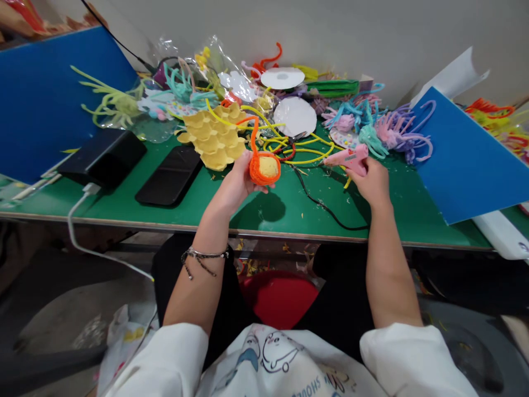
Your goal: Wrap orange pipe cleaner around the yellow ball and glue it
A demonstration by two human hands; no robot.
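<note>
Over the front of the green table, my left hand (238, 184) grips a small round piece wound with orange pipe cleaner (257, 175). Its yellow core shows on the side turned toward me, and a loose orange end sticks up from it. My right hand (374, 182) is closed round the handle of a pink hot glue gun (349, 159), whose nozzle points left toward the orange piece. A gap separates the two. Yellow pipe cleaners (306, 150) lie in loops between and behind my hands. Behind my left hand rests a yellow egg-carton sheet (212, 135).
A black phone (168, 175) and a black box with a white cable (105, 157) lie at left. White discs (295, 116), plastic bags and bundles of pastel pipe cleaners (390, 129) crowd the back. Blue panels (475, 154) stand at both sides. A black cord (320, 204) runs near the front edge.
</note>
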